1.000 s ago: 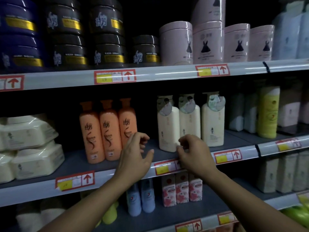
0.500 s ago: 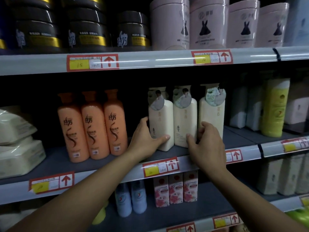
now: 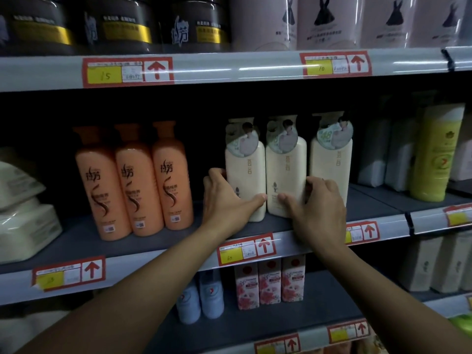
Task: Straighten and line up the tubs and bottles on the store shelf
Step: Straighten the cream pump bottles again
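Three cream bottles stand upright on the middle shelf [image 3: 76, 238]. My left hand [image 3: 227, 200] grips the left cream bottle [image 3: 246, 175] low down, thumb across its front and fingers behind its left side. My right hand [image 3: 316, 203] grips the middle cream bottle [image 3: 284, 172], thumb on its front, fingers in the gap before the right cream bottle [image 3: 330, 164]. The left and middle bottles touch; the right one stands a little apart. Three orange bottles [image 3: 132, 185] stand in a row to the left.
Dark tubs [image 3: 122, 24] and pale pink tubs [image 3: 324, 19] fill the top shelf. White packs [image 3: 23, 215] lie at the far left, a yellow-green bottle [image 3: 436, 154] and pale packs at the right. Small pink boxes [image 3: 269, 282] and blue bottles [image 3: 199, 300] stand on the lower shelf.
Both hands rose from the shelf's front edge to the cream bottles and closed on them. The view moved closer and to the right.
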Motion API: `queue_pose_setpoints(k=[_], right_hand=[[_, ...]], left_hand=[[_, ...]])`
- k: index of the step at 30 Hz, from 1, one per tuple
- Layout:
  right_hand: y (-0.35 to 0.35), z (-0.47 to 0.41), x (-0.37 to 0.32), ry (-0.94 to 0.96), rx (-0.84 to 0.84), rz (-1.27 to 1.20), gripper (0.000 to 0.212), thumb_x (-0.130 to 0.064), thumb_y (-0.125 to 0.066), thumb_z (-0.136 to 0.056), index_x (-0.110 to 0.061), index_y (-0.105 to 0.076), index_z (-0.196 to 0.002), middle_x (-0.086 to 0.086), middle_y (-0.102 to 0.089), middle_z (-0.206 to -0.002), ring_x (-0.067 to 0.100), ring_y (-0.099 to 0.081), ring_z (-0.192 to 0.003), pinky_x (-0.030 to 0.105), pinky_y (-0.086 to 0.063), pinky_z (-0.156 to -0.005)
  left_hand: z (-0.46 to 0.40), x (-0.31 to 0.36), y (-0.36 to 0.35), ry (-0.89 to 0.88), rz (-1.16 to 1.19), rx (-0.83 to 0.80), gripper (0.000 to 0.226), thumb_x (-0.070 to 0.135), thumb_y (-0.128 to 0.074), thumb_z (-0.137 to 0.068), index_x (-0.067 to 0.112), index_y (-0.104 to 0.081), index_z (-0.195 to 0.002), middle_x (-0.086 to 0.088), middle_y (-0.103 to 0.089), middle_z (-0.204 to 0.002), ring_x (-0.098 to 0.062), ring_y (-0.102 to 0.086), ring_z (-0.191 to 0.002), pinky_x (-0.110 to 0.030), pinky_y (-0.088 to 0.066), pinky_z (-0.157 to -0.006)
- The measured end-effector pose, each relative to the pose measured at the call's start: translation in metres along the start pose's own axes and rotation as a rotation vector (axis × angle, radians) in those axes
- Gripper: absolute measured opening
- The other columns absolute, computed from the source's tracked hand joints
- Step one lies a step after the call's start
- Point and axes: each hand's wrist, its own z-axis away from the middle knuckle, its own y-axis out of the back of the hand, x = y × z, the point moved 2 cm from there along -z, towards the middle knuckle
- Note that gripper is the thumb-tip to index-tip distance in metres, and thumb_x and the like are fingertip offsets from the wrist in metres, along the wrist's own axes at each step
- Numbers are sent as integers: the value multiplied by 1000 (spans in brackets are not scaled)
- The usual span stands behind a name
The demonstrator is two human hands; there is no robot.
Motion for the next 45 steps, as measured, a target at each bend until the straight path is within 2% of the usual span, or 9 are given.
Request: queue_pose_setpoints(k=[5, 12, 19, 23, 26, 31, 40, 43, 45], right_hand=[[-1, -8, 7, 15, -27, -37, 52, -53, -77, -82, -20, -61, -120, -1, -58, -111, 20, -59, -95, 31, -43, -79], [1, -19, 13, 34, -131, -128, 46, -52, -80, -78, -27, -65, -113, -8, -67, -106, 7, -65, -87, 41, -58, -84], [10, -19, 15, 86, -228, -257, 35, -34, -79, -86, -25, -71, -119, -10, -73, -105, 3, -68, -91, 34, -59, -87], [10, -18, 16, 101, -219, -266, 34, -33, -78, -88, -24, -72, -120, -8, -74, -106, 1, -68, -91, 29, -58, -87], [10, -16, 16, 87, -211, -302, 31, -29, -77, -89, -23, -71, -119, -12, -73, -102, -3, -66, -90, 19, -54, -82], [7, -14, 18, 55, -180, -341, 33, -28, -78, -89, -26, -66, -120, -19, -68, -94, -6, -65, -90, 14, -51, -78], [4, -13, 18, 43, -170, -349, 36, -29, -75, -92, -22, -64, -125, -14, -72, -105, -4, -67, -96, 25, -57, -89], [8, -8, 15, 80, -162, -324, 30, -31, -73, -93, -24, -68, -122, -18, -70, -100, -9, -65, -92, 9, -51, -81], [16, -4, 16, 82, -13, -315, 23, -28, -72, -92, -22, -71, -115, -17, -70, -92, -10, -64, -84, 8, -51, -76]], left_hand=[[2, 0, 1, 21, -43, 28, 93, 57, -92, -60, 21, -37, -127, 0, -42, -127, -20, -50, -119, -25, -38, -90], [3, -1, 3, 16, -31, 24, 90, 60, -92, -59, 23, -39, -122, 1, -44, -124, -19, -52, -116, -25, -40, -89], [2, -3, 3, 13, -40, 25, 92, 62, -91, -57, 23, -39, -121, 0, -48, -125, -19, -53, -114, -28, -42, -86], [1, -3, 3, 26, -51, 26, 93, 65, -90, -56, 23, -37, -121, 0, -49, -126, -21, -55, -114, -29, -41, -85], [1, -3, 2, 25, -69, 29, 93, 67, -89, -56, 25, -35, -118, 0, -49, -126, -22, -56, -115, -31, -43, -86], [1, -2, 2, 15, -81, 40, 92, 68, -89, -54, 26, -30, -111, 1, -47, -121, -23, -57, -112, -30, -42, -82], [3, -1, 1, -14, -81, 50, 93, 68, -89, -52, 26, -28, -108, 4, -45, -115, -21, -55, -109, -30, -42, -80], [3, -3, 0, -28, -61, 49, 92, 66, -90, -53, 25, -29, -108, 3, -46, -116, -20, -54, -110, -31, -45, -82], [3, -3, 0, -27, -43, 40, 92, 65, -91, -54, 25, -29, -109, 2, -47, -117, -19, -55, -109, -31, -46, -82]])
